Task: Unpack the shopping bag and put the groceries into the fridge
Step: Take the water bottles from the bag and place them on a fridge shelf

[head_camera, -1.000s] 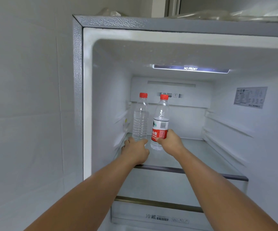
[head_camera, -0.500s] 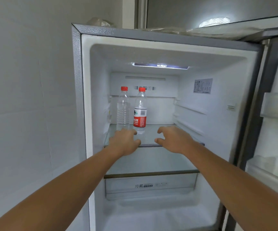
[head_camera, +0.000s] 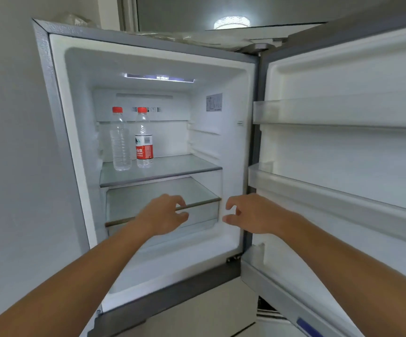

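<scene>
The fridge (head_camera: 58,142) stands open in front of me. Two red-capped water bottles stand upright side by side at the back left of its upper glass shelf (head_camera: 172,169): a clear unlabelled bottle (head_camera: 120,142) on the left and a bottle with a red and white label (head_camera: 144,139) on the right. My left hand (head_camera: 163,214) hovers in front of the lower shelf, fingers apart and empty. My right hand (head_camera: 253,212) is level with it near the fridge's right wall, fingers spread, holding nothing. Both hands are well below and in front of the bottles.
The fridge door (head_camera: 343,154) hangs open on the right, with two transparent door racks (head_camera: 331,113). A lower glass shelf (head_camera: 197,203) sits over a drawer. A plain wall (head_camera: 9,142) borders the fridge's left side. Crumpled plastic (head_camera: 75,20) lies on top of the fridge.
Both hands let go of the two bottles on the upper shelf and drew back out of the fridge, lower and toward me. The view pulled back, showing the open door.
</scene>
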A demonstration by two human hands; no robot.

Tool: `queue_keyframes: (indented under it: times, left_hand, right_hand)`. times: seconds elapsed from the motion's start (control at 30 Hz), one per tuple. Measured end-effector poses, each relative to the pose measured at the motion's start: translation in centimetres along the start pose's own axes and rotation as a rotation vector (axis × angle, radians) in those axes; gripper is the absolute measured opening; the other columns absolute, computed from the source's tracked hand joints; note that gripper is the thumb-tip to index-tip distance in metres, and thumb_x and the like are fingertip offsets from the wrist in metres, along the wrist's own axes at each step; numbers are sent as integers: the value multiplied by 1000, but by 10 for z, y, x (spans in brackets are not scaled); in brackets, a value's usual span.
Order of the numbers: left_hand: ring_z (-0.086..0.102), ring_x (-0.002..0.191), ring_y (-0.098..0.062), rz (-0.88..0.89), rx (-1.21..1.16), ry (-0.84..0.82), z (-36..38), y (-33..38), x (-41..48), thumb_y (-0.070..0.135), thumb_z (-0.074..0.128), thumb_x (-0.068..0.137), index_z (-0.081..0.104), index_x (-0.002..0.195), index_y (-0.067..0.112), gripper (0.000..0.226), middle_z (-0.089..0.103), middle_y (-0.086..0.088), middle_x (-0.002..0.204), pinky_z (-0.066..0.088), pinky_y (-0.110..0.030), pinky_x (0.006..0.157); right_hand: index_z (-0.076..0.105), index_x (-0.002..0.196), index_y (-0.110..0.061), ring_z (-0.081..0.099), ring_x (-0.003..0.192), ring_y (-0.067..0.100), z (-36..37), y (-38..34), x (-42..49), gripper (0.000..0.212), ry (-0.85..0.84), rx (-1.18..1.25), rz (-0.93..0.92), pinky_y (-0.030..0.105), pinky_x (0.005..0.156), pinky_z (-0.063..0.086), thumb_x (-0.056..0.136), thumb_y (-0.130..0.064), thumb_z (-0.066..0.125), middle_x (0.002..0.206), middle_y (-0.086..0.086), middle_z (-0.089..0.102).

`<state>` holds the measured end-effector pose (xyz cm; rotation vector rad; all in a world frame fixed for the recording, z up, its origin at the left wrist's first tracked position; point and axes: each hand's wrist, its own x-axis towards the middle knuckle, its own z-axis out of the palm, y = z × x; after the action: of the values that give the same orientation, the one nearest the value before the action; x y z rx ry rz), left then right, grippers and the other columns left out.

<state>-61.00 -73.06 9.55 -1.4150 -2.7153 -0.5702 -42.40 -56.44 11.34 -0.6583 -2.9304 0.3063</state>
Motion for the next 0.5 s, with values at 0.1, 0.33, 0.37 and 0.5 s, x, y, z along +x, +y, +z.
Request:
queue_keyframes:
  times: [0.1,0.33,0.37,0.5]
  left_hand:
    - [58,112,-21,79,-40,-58,23,40,-31,47,57,96,57,133,28,41,56,-1,132,47,-34,100]
    - [60,106,-22,328,-113,-214,81,166,-122,41,60,95,60,126,25,35,58,-4,121,49,-33,92]
    - [60,106,-22,362,-133,-249,90,188,-138,40,61,94,60,126,25,35,57,-4,120,48,-31,91]
    - [58,111,-22,536,-159,-381,128,278,-198,41,61,93,60,126,30,34,55,-2,118,46,-31,95]
  right_hand:
    - [55,132,-23,57,108,19,10,20,-69,45,-28,-10,96,38,95,48,98,-52,52,126,2,62]
    - [54,136,-27,56,113,22,21,72,-258,50,-46,25,410,37,96,47,96,-56,52,128,2,61]
    - [54,136,-28,56,114,22,22,79,-289,50,-45,12,463,38,96,47,95,-57,51,127,1,61]
    - [56,132,-26,54,122,25,21,97,-415,45,-20,10,653,34,98,44,97,-54,52,132,1,61]
